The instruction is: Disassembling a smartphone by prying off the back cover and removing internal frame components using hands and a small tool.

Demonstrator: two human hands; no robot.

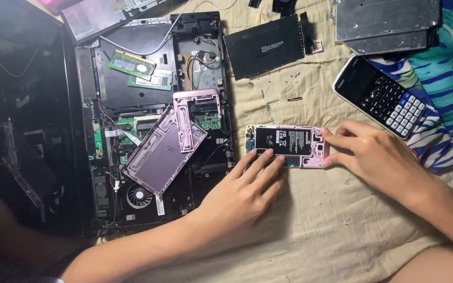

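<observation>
An opened pink phone (288,145) lies flat on the beige cloth (315,225), its black battery facing up. My left hand (245,191) rests at its lower left, with fingertips on the phone's bottom edge. My right hand (376,154) holds the phone's right end between thumb and fingers. The phone's pink back cover (161,152) and a pink frame piece (197,107) lie on the opened laptop to the left.
A dismantled black laptop base (153,115) with green memory boards (140,68) and a fan (139,195) fills the left. A black flat drive (263,46), grey metal plates (386,21) and a calculator (381,97) lie at the back. A small screw piece (294,98) sits on the cloth.
</observation>
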